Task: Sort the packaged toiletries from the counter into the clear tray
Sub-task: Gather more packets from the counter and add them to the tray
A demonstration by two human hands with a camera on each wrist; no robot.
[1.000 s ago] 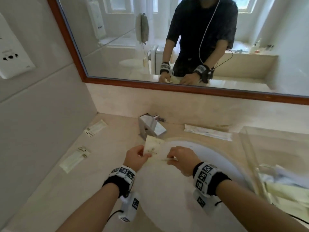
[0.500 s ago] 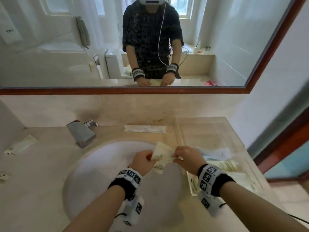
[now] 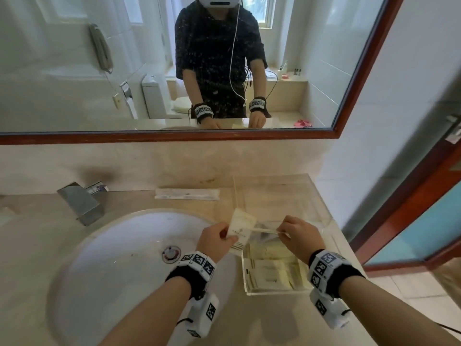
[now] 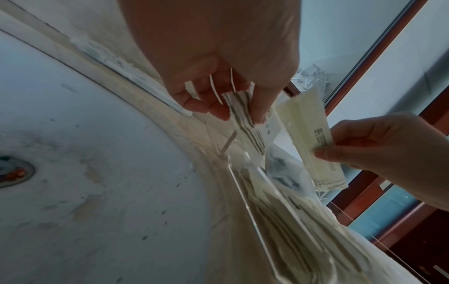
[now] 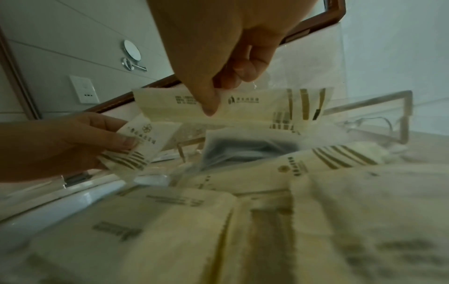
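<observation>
We see both hands low in the middle of the head view, each pinching its own cream packet over the near left corner of the tray [image 3: 279,292]. The left hand [image 3: 215,239] has its thumb and fingers curled on a squarish sachet [image 3: 243,227] printed with gold stripes, which stands tilted above the seam between the sink [image 3: 112,258] and the tray's left wall. The right hand [image 3: 300,237] pinches a longer pouch [image 3: 265,230], seen edge-on from the head and stretching left toward the sachet; whether the two packets touch we cannot tell. In the right wrist view the pouch [image 5: 233,107] hangs broadside below the thumb and forefinger, with small dark print and gold bars at its right end, while the sachet [image 5: 143,142] shows at centre left in the other hand [image 5: 73,142]. In the left wrist view the sachet [image 4: 245,115] runs down from the curled fingers at upper centre, and the pouch [image 4: 313,138] sits at right in the right hand [image 4: 393,153]. The tray, on the counter [image 3: 30,245] just right of the sink, already holds a layer of similar cream packs [image 3: 272,272] and a clear bag with something dark inside [image 5: 250,148]. A long wrapped item [image 3: 187,194] lies on the counter behind the sink, right of the tap [image 3: 79,203].
</observation>
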